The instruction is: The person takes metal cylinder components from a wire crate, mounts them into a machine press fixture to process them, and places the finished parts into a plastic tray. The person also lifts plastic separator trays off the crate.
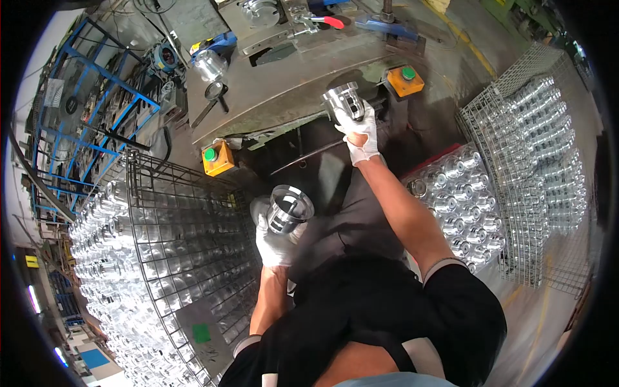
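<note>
My left hand (pixel 272 244), in a white glove, grips a shiny metal cup-shaped part (pixel 288 208) low over my lap, beside the wire cage. The part's round open rim faces up toward me, and slots show in its wall. Farther forward, near the machine table's front edge, my gloved right hand (pixel 360 131) is closed around a slotted metal cylinder (pixel 342 101). That cylinder is tilted, with windows cut through its side. Part of each hand's fingers is hidden behind the metal it holds.
Left stands a wire cage (pixel 138 222) packed with shiny metal parts; right are stacked parts (pixel 459 203) and another mesh cage (pixel 516 168). Green-button boxes (pixel 219 158) (pixel 405 80) flank the machine table (pixel 271 97). A red-handled clamp (pixel 325 21) and a metal part (pixel 209 66) sit on it.
</note>
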### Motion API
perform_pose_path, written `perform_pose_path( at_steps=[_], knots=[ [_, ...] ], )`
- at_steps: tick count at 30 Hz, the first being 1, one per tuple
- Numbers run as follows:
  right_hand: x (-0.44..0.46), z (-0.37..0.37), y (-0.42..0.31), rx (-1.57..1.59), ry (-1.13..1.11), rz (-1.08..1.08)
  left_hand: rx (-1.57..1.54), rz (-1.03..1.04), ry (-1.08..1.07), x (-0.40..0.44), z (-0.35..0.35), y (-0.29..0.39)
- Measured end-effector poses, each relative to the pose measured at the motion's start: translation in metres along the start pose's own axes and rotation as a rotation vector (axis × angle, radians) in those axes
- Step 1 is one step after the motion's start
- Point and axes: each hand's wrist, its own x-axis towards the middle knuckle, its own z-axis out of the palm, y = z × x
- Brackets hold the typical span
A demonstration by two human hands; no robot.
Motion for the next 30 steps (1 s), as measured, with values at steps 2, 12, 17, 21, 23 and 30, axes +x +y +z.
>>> perform_pose_path(
  at_steps=[2, 12, 17, 21, 23, 30],
  knots=[
    [-0.001, -0.006, -0.005, 0.000, -0.016, 0.014, -0.276, -0.121, -0.029, 0.000, 0.005, 0.002],
    [-0.065, -0.115, -0.110, -0.406, 0.116, -0.038, 0.149, 0.037, 0.035, 0.014, 0.027, -0.007],
    [-0.152, -0.299, -0.195, -1.042, 0.438, 0.014, 0.153, -0.110, -0.235, 0.043, 0.005, -0.020],
    [-0.277, -0.410, -0.205, -1.328, 0.537, 0.415, 0.730, 0.038, -0.304, 0.057, 0.011, -0.039],
    [-0.331, -0.436, -0.188, -1.608, 0.464, 0.669, 1.148, 0.226, -0.272, 0.062, 0.023, -0.045],
    [-0.371, -0.470, -0.118, -1.640, 0.399, 0.980, -0.255, -0.460, -0.406, 0.062, 0.059, -0.044]
  ],
)
